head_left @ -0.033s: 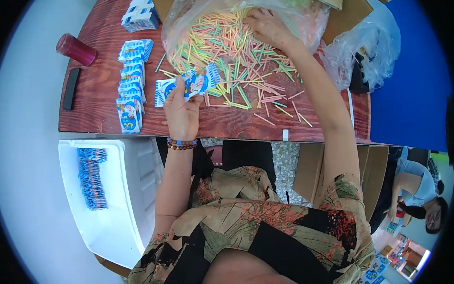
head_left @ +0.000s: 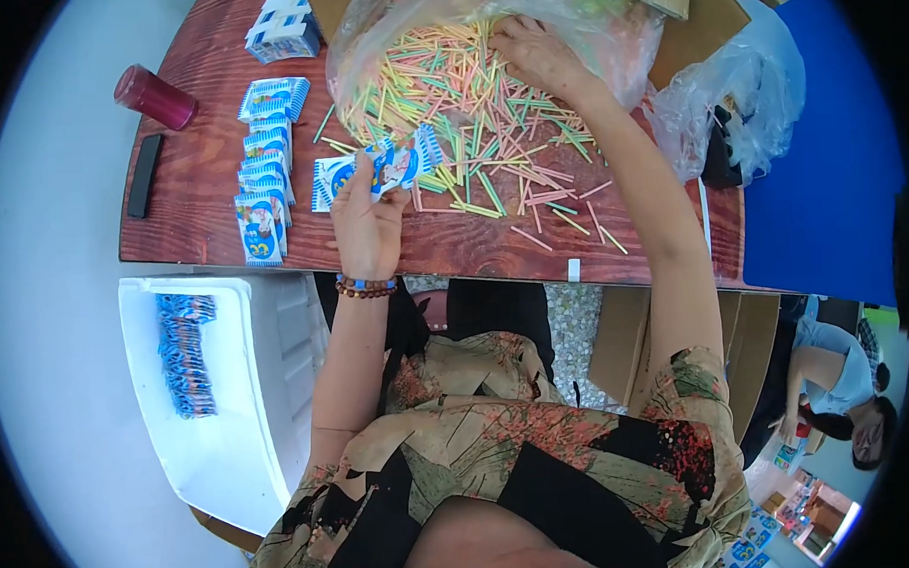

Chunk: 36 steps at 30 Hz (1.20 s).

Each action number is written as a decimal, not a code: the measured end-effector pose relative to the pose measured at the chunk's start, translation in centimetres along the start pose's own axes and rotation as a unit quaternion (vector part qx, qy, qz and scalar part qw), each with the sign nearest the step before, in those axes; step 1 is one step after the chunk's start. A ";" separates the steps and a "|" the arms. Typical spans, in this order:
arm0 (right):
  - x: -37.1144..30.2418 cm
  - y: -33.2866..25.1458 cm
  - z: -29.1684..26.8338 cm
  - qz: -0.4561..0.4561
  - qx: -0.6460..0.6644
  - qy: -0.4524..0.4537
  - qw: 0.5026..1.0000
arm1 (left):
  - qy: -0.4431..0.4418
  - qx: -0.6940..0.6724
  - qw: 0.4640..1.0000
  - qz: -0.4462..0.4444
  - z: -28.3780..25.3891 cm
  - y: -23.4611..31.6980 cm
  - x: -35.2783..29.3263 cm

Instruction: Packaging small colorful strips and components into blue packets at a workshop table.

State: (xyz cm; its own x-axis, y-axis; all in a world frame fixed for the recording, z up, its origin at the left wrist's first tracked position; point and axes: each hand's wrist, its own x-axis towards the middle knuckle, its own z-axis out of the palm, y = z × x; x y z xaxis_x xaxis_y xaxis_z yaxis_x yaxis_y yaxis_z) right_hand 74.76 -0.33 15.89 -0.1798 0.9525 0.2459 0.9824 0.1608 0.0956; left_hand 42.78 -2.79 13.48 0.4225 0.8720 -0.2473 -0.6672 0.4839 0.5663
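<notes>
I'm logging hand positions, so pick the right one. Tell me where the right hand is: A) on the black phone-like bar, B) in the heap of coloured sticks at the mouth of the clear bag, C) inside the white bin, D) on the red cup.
B: the right hand rests among the coloured sticks spilling from the clear plastic bag, while the left hand holds a blue-and-white packet.

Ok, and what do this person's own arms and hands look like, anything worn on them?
Both forearms are bare, with no gloves on the left hand or the right hand. The left wrist carries two bracelets, a blue one and a brown beaded one. Short sleeves of a patterned top in tan, black and red cover the upper arms.
</notes>
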 end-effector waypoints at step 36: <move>-4.6 -8.5 5.3 0.285 0.615 0.254 0.690 | -0.020 -0.062 0.996 -0.064 -1.2 -1.1 -1.0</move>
State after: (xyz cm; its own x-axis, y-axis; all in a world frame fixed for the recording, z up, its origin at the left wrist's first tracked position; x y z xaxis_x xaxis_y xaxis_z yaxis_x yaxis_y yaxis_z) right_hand 67.50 -4.74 8.84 0.5661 0.7879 0.2423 0.1457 0.1937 -0.9702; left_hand 42.40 -4.14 12.16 0.5322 0.7996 -0.2782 -0.6754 0.5991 0.4301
